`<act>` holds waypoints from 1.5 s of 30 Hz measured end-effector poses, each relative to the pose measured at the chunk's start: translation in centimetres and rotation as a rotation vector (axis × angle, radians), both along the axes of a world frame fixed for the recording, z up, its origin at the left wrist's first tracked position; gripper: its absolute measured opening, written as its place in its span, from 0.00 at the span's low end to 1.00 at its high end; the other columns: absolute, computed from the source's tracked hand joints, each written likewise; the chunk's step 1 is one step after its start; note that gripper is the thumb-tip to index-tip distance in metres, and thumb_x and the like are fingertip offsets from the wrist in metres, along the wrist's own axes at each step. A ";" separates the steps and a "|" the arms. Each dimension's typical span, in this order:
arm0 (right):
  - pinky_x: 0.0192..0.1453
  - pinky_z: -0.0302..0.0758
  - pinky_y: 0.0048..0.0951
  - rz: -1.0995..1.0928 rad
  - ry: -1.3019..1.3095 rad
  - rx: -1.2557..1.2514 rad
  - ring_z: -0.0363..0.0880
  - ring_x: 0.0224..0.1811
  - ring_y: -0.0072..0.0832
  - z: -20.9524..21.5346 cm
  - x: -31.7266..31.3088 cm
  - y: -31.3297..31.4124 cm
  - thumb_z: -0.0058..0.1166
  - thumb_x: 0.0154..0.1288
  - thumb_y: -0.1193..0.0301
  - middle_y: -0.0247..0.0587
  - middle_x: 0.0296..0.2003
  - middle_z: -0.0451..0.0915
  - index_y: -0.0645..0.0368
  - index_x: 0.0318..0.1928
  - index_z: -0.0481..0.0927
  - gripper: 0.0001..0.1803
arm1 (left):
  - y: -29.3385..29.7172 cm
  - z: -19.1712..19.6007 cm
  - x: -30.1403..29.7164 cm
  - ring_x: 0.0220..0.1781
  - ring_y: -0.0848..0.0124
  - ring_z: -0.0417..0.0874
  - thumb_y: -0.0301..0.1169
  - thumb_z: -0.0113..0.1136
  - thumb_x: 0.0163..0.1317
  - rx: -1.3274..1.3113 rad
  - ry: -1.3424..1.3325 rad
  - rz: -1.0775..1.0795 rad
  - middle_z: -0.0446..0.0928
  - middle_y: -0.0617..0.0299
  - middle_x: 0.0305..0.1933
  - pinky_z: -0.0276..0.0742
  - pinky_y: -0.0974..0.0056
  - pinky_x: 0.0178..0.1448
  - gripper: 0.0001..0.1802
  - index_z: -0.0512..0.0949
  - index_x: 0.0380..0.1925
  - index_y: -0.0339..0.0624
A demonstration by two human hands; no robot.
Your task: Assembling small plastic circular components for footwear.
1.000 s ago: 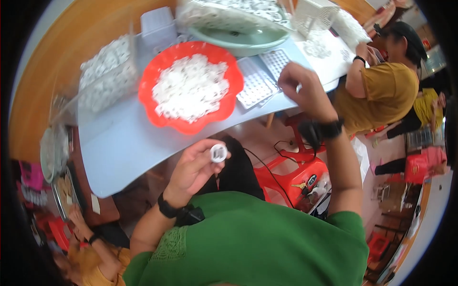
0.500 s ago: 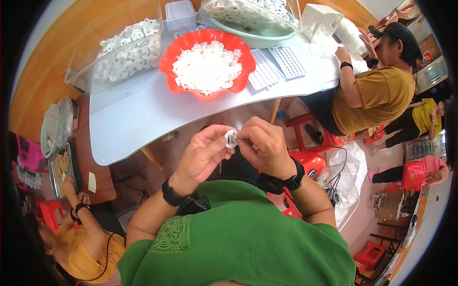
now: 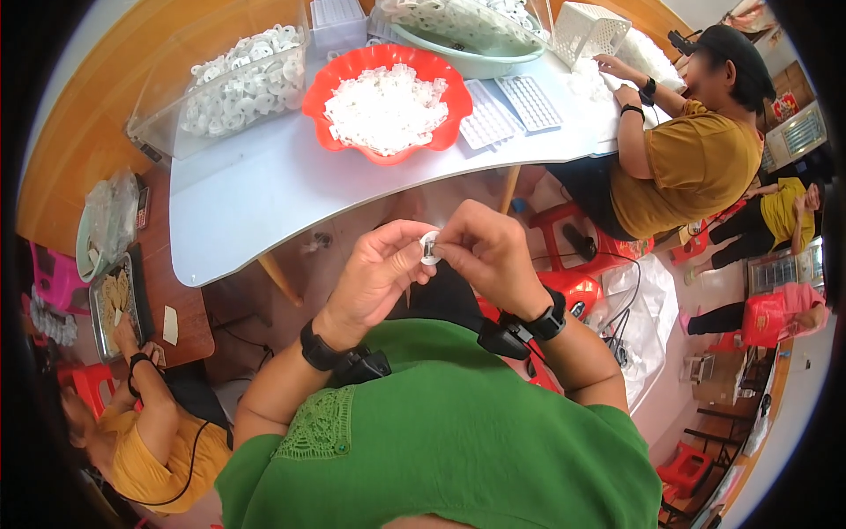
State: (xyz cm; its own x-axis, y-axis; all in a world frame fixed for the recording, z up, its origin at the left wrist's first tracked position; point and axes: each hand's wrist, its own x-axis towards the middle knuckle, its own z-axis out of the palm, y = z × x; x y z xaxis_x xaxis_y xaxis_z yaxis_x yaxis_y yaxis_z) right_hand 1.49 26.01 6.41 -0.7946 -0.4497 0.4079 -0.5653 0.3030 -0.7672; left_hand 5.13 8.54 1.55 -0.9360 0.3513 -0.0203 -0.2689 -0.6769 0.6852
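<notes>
Just beyond my green top, in front of the table, both my hands hold a small round white plastic part (image 3: 429,249) with a dark slot in its middle. My left hand (image 3: 374,271) pinches one edge of it between thumb and forefinger. From the other side, the thumb and fingertips of my right hand (image 3: 487,254) are closed against the part. Whether they also hold a smaller piece is hidden. Farther off, a red scalloped bowl (image 3: 315,95) holds a heap of small clear-white pieces. To its left, a clear bin (image 3: 152,132) contains many white round parts.
White gridded trays (image 3: 529,103) lie right of the bowl on the pale table (image 3: 233,207). Behind stand a green basin (image 3: 493,66) and a white basket (image 3: 589,35). Co-workers sit at right and lower left. Red stools (image 3: 564,229) and cables are on the right.
My right hand has shifted slightly at the white part, its fingers now pressed against the slot side. The co-worker at right has lowered their hands to the table. The view has shifted a little.
</notes>
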 end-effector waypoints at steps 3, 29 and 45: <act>0.23 0.63 0.15 -0.043 -0.420 -0.117 0.67 0.22 0.10 -0.1 -0.3 0.5 0.63 0.52 0.78 0.27 0.21 0.72 0.63 0.30 0.74 0.09 | 0.1 0.6 -0.1 0.37 0.75 0.77 0.28 0.55 0.65 -0.045 0.038 -0.027 0.77 0.60 0.40 0.75 0.71 0.41 0.14 0.73 0.49 0.33; 0.42 0.75 0.40 -0.305 0.241 0.791 0.79 0.39 0.44 -4.3 -32.6 12.5 0.54 0.54 0.73 0.46 0.34 0.81 0.55 0.37 0.83 0.09 | 0.1 -1.4 -7.4 0.32 0.72 0.79 0.36 0.61 0.61 -0.080 -0.135 -0.094 0.78 0.49 0.40 0.77 0.72 0.33 0.19 0.73 0.45 0.32; 0.38 0.75 0.42 -0.445 0.250 0.756 0.80 0.34 0.45 -5.5 -33.6 11.0 0.58 0.51 0.71 0.49 0.31 0.81 0.59 0.30 0.82 0.06 | -0.3 -1.6 -7.1 0.35 0.71 0.79 0.31 0.58 0.63 0.003 -0.140 -0.132 0.78 0.49 0.42 0.78 0.69 0.39 0.17 0.73 0.48 0.32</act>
State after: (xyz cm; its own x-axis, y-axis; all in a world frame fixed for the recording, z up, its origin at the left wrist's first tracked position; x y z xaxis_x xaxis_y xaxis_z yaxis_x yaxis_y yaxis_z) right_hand -32.14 37.04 0.88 -0.8865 -0.3407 0.3129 -0.3994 0.9051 -0.1461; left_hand -1.99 8.22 -0.06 -0.8698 0.4714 -0.1457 -0.4481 -0.6311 0.6331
